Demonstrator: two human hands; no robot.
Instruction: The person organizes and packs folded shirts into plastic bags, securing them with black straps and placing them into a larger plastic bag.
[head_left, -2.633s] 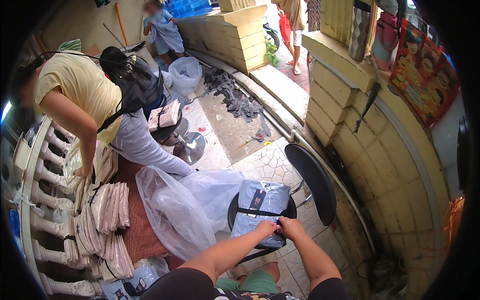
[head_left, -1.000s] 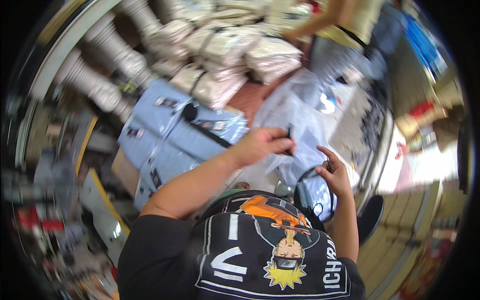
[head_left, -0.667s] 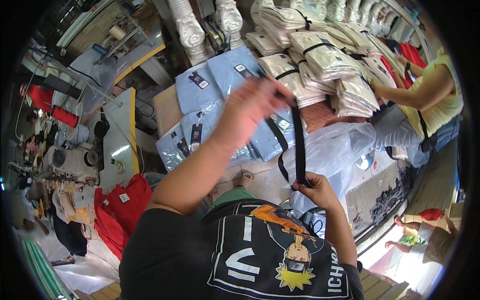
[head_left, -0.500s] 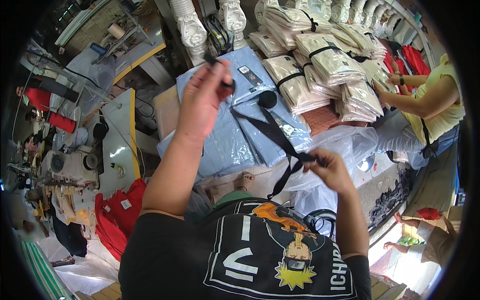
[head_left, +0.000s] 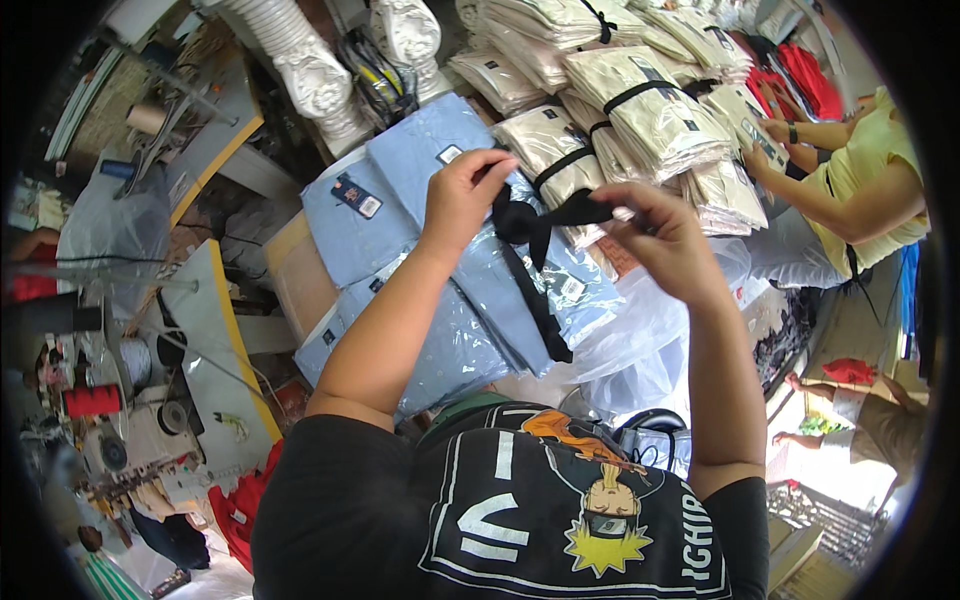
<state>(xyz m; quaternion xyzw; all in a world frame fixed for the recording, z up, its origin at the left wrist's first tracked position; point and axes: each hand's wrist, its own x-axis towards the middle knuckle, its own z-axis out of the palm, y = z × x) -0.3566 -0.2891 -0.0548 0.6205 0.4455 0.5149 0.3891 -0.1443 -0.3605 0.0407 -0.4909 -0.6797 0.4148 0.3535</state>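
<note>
A black fabric ribbon (head_left: 578,210) is stretched between my two hands above the folded blue shirts (head_left: 400,300). My left hand (head_left: 462,205) pinches it with thumb and fingertips near the far side of the shirts. At the other side, my right hand (head_left: 660,235) also pinches the ribbon, its fingers bent. Between them is a dark rounded bunch or roll of ribbon (head_left: 516,222); I cannot tell which. A long black strip (head_left: 535,305) trails down across the shirts toward me. Clear plastic covers some shirts, and a dark tag (head_left: 355,197) lies on one.
Cream bagged garments (head_left: 650,110), tied with black ribbon, are piled far right. A co-worker in a yellow top (head_left: 875,185) handles a packet beside them. White balusters (head_left: 305,75) stand behind the shirts. Clear plastic sheeting (head_left: 640,340) lies at right, a sewing machine (head_left: 150,435) at left.
My left hand has moved right and slightly down, my right hand up toward it. The ribbon between them is higher and closer to the cream pile. The view has shifted slightly.
</note>
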